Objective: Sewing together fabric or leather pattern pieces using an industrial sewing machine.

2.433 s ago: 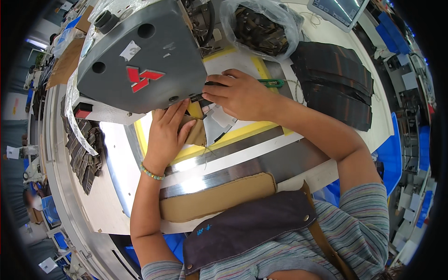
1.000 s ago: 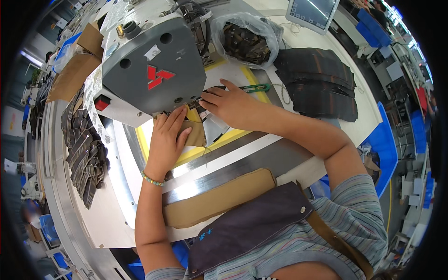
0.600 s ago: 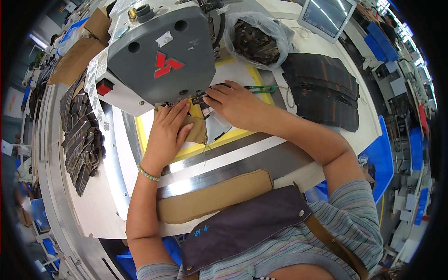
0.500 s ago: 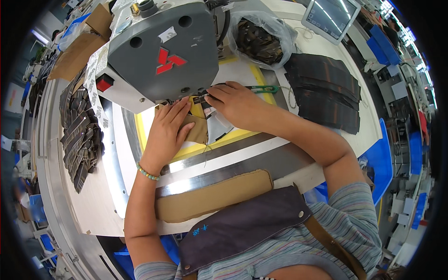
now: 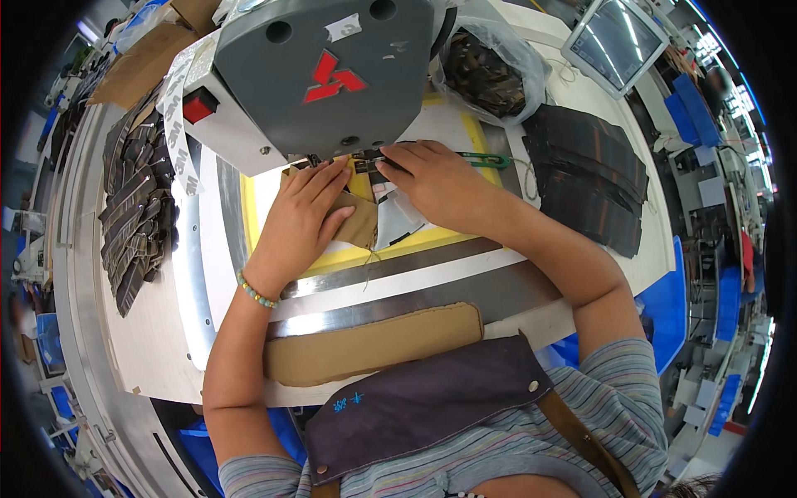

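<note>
Left hand, right hand unmoved on tan piece

I've got a bright, even overhead light here, colours clean. A hard white glare runs along the curved polished metal strip at the left. Soft shadow sits under the big grey sewing machine head. Centre is sharp; straight edges bow toward the rim, and the corners go black and slightly smeared.
</note>
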